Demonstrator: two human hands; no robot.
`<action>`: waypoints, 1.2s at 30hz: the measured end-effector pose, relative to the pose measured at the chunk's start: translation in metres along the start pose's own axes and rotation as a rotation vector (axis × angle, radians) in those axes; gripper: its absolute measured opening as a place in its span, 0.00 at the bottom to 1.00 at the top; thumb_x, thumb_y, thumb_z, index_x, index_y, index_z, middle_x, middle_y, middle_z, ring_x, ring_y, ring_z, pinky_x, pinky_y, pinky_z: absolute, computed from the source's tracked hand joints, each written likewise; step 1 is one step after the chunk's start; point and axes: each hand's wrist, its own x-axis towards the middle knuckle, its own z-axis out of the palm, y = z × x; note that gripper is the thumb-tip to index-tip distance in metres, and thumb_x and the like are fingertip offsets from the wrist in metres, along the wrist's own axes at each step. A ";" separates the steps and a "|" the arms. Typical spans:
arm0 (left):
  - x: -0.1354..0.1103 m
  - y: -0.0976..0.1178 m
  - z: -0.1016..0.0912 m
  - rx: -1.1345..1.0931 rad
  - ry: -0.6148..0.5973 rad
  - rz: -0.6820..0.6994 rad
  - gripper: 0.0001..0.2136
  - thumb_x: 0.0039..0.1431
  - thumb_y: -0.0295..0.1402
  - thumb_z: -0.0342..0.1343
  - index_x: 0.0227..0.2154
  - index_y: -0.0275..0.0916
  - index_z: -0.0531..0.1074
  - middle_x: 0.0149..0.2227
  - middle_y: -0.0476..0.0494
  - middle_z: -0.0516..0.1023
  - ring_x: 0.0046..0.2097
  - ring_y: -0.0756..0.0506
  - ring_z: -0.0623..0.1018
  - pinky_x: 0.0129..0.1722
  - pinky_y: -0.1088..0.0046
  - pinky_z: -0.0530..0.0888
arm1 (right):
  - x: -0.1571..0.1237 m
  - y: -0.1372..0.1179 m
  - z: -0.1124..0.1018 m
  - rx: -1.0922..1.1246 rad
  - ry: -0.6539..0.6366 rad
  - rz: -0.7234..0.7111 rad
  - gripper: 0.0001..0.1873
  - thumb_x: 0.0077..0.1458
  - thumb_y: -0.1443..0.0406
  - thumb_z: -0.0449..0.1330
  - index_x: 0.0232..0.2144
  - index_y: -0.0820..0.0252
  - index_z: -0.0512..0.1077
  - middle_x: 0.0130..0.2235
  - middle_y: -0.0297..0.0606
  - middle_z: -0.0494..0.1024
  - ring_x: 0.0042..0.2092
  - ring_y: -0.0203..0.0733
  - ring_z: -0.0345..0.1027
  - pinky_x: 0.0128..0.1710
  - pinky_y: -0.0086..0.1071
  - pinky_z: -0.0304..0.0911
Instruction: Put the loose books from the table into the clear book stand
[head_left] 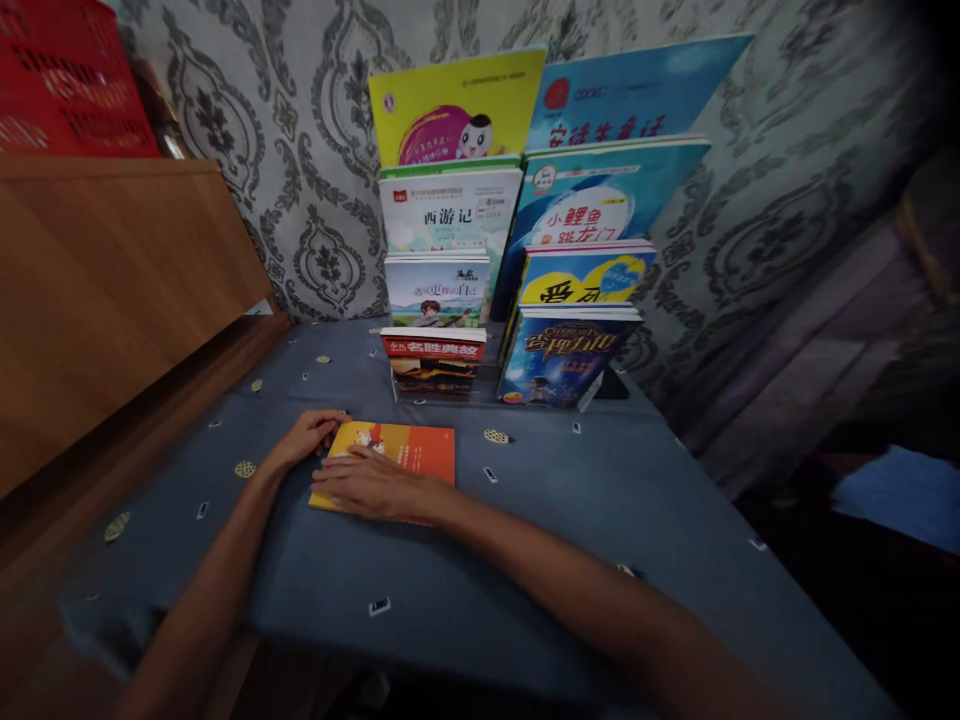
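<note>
An orange and yellow book (431,455) lies on the cloth-covered table, with a small cartoon figure on its cover. My right hand (375,485) rests flat across its lower left part, fingers stretched toward the left edge. At the upper left corner, my left hand (315,435) has its fingers bent against the book's edge; their tips are partly hidden. Behind the book, two columns of upright books stand in tiers, among them a red-topped book (433,345) at the front left and a dark blue book (562,355) at the front right.
A dark blue-grey tablecloth (480,580) with small printed motifs covers the table. On the left stands a wooden cabinet (112,290) with a red plastic basket (67,80) on top. Patterned wall covering (322,130) rises behind the books. Blue fabric (900,495) lies at the right.
</note>
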 end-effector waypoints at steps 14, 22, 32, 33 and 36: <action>-0.006 0.001 0.008 -0.041 0.058 -0.027 0.22 0.57 0.39 0.48 0.48 0.33 0.77 0.25 0.50 0.72 0.25 0.51 0.70 0.22 0.80 0.66 | -0.004 0.010 -0.013 -0.003 0.099 0.339 0.24 0.67 0.61 0.53 0.62 0.66 0.64 0.66 0.51 0.65 0.69 0.48 0.53 0.70 0.50 0.44; -0.008 0.003 0.012 0.187 0.168 0.081 0.21 0.60 0.36 0.45 0.47 0.36 0.80 0.39 0.44 0.84 0.38 0.44 0.79 0.39 0.71 0.76 | -0.023 0.011 -0.015 -0.023 0.088 0.524 0.31 0.68 0.58 0.51 0.66 0.72 0.58 0.69 0.57 0.57 0.72 0.52 0.45 0.70 0.50 0.43; -0.011 0.004 0.014 0.347 0.195 0.142 0.21 0.63 0.35 0.43 0.48 0.38 0.79 0.51 0.40 0.82 0.50 0.39 0.80 0.53 0.61 0.74 | -0.083 0.025 -0.026 -0.067 0.145 0.657 0.32 0.67 0.57 0.49 0.67 0.69 0.58 0.69 0.54 0.56 0.71 0.51 0.46 0.70 0.50 0.45; -0.012 0.005 0.014 0.369 0.201 0.154 0.21 0.63 0.34 0.43 0.49 0.38 0.79 0.51 0.40 0.81 0.50 0.39 0.80 0.53 0.61 0.74 | -0.089 0.028 -0.027 -0.044 0.157 0.657 0.32 0.67 0.57 0.49 0.67 0.70 0.58 0.69 0.53 0.56 0.71 0.51 0.46 0.70 0.51 0.45; -0.017 0.008 0.016 0.495 0.238 0.192 0.21 0.64 0.36 0.43 0.50 0.39 0.78 0.50 0.39 0.81 0.51 0.38 0.78 0.54 0.59 0.73 | -0.103 0.035 -0.025 0.021 0.206 0.632 0.31 0.68 0.58 0.47 0.67 0.68 0.58 0.69 0.51 0.57 0.71 0.50 0.47 0.70 0.52 0.46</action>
